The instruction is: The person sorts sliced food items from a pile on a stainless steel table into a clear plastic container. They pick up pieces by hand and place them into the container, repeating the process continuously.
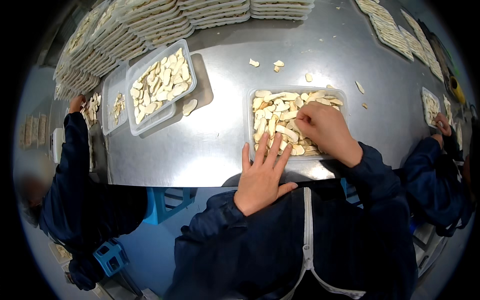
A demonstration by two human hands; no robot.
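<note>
A clear plastic tray (249,112) full of pale dried slices, which look like mushroom, stands on the steel table before me. My left hand (262,170) lies palm down with spread fingers, the fingertips on the slices (287,132) at the tray's near left side. Over the tray's right half is my right hand (326,127), its fingers curled and thumb and forefinger together. Whether a slice is pinched between them cannot be seen. Several loose slices, one of them a long piece (359,87), lie on the steel beyond and to the right of the tray.
At the left, a tray of slices (129,101) rests tilted on other trays, beside a loose slice (190,107). Stacked filled trays (157,26) line the far left edge. Co-workers sit at both sides, one sleeve (75,150) at left, another (423,161) at right. A blue stool (161,206) stands below.
</note>
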